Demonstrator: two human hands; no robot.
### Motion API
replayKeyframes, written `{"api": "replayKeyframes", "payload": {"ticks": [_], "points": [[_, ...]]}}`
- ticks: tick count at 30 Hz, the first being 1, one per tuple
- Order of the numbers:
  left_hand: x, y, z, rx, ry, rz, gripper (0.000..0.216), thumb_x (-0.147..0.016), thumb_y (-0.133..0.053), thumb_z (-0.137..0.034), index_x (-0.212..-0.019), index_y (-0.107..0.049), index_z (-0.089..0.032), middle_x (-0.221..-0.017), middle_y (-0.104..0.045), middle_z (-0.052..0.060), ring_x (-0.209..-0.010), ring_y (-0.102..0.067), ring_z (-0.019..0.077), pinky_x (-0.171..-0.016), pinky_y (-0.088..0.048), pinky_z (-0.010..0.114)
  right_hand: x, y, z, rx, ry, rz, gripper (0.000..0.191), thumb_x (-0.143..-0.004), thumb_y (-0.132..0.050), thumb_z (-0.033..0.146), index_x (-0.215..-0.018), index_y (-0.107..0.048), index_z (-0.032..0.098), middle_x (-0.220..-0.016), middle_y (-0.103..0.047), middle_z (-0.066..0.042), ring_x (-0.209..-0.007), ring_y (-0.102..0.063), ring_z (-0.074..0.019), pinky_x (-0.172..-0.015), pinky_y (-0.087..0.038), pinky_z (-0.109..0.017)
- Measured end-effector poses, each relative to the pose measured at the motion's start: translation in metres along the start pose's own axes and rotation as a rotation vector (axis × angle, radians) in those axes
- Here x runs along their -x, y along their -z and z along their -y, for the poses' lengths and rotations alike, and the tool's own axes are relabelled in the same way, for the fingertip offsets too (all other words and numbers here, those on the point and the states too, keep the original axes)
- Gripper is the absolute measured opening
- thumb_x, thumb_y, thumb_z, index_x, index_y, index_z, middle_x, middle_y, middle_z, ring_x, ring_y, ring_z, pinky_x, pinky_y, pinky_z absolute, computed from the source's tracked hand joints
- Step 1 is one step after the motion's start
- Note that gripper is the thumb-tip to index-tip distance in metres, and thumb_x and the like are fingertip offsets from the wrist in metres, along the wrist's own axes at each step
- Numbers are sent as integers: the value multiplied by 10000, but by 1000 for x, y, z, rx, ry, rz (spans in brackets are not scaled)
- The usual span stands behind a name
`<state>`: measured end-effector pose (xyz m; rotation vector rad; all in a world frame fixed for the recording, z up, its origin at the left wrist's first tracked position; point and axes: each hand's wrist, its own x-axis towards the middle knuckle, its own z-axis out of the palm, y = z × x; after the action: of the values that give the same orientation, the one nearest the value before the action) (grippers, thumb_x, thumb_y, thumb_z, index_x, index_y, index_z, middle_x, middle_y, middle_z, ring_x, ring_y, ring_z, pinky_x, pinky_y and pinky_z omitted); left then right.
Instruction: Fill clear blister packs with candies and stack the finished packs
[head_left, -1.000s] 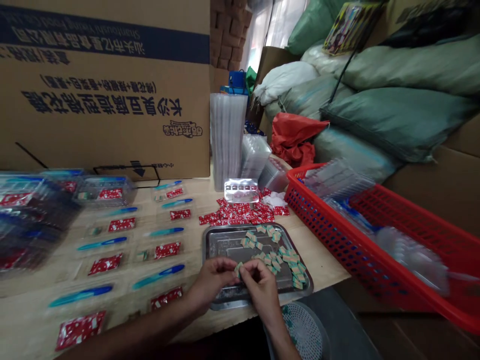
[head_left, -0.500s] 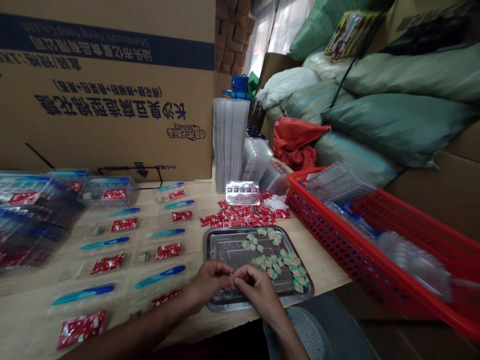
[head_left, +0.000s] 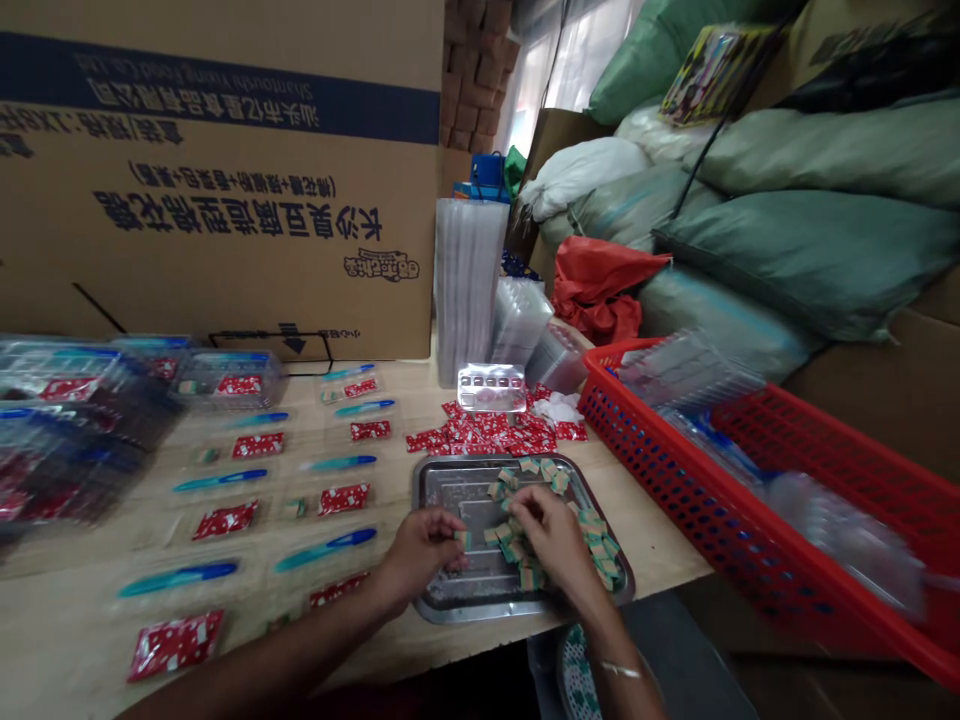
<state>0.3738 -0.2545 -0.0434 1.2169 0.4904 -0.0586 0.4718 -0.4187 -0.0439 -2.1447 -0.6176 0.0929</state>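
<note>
My left hand (head_left: 421, 552) is over the left half of a metal tray (head_left: 450, 490), its thumb and fingers pinching a small green-and-tan square packet (head_left: 462, 540). Over the tray's right half, my right hand (head_left: 553, 535) reaches down among loose packets (head_left: 596, 535) of the same kind. Its thumb and fingertips are drawn together; whatever lies between them is too small to make out. More of these packets (head_left: 551, 472) are scattered near the tray's far edge.
Red sachets (head_left: 480, 432) lie piled behind the tray. To the left, clear plastic trays hold blue pens (head_left: 326, 550) and red sachets (head_left: 176, 645). A red basket (head_left: 637, 440) flanks the right side. Stacked clear plastic trays (head_left: 469, 290) and a large carton (head_left: 225, 230) stand behind.
My hands have come apart from where they met over the tray. The right moved up and right to the loose packets; the left stays near its place, a packet now visible in its fingers.
</note>
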Motion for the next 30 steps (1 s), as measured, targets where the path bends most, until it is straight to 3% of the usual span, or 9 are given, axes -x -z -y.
{"api": "replayKeyframes", "payload": {"ticks": [3,6,11,14,16,20,23,25,30], "points": [[0,-3,-1,23,-38,-3,277,-473,-775,-214,-690,-617,-145,-579,-614,-37,-524,-601,118,-539,-465,225,20,-19,20,-368,-43,113,219,-799,-519,375,-741,-595,178,-677,-617,-16,-638,-569,-161,-592,-415,-243],[3,-5,-5,4,-39,46,258,-486,-748,-167,-724,-652,-139,-631,-656,-20,-575,-600,106,-590,-471,213,30,-32,31,-406,-55,116,202,-802,-527,343,-730,-603,170,-659,-609,-12,-618,-558,-148,-573,-406,-234],[3,1,-7,-4,-18,60,265,-447,-777,-202,-669,-647,-139,-609,-634,-31,-525,-587,108,-561,-482,235,24,-22,27,-138,162,189,184,-856,-480,210,-803,-656,195,-752,-610,-23,-735,-558,-159,-675,-405,-259],[1,4,-4,-7,-39,24,283,-451,-781,-200,-694,-647,-146,-587,-580,-55,-511,-590,110,-542,-479,237,18,-16,17,239,210,105,184,-837,-504,143,-874,-672,211,-889,-623,-66,-861,-529,-216,-744,-379,-321],[1,5,-2,-18,-32,24,277,-472,-768,-198,-714,-645,-144,-584,-567,-57,-496,-596,114,-523,-469,233,16,-16,12,457,228,91,154,-813,-542,128,-816,-670,214,-919,-621,-75,-881,-501,-240,-735,-350,-336],[0,5,0,-26,-22,-6,224,-479,-736,-170,-680,-644,-137,-546,-573,-56,-461,-573,99,-497,-446,213,15,-18,10,575,275,161,146,-832,-515,134,-745,-618,192,-884,-617,-67,-834,-484,-224,-695,-316,-321],[-2,6,0,-31,-43,-38,210,-479,-720,-161,-675,-650,-135,-534,-588,-44,-472,-564,100,-493,-436,210,16,-15,14,504,314,211,161,-805,-482,73,-769,-588,189,-821,-616,-44,-823,-488,-211,-710,-308,-316],[-3,6,0,-28,-62,-68,215,-473,-723,-169,-670,-646,-134,-534,-594,-37,-477,-561,104,-497,-437,215,16,-14,19,382,316,147,144,-773,-490,73,-757,-567,193,-773,-601,-25,-808,-488,-203,-725,-313,-315],[-3,-2,-1,24,-141,-131,240,-470,-756,-220,-658,-630,-142,-571,-614,-28,-499,-548,103,-528,-449,226,23,-36,32,-238,73,-70,136,-795,-504,270,-684,-516,192,-657,-549,3,-664,-510,-156,-630,-384,-262]]}}
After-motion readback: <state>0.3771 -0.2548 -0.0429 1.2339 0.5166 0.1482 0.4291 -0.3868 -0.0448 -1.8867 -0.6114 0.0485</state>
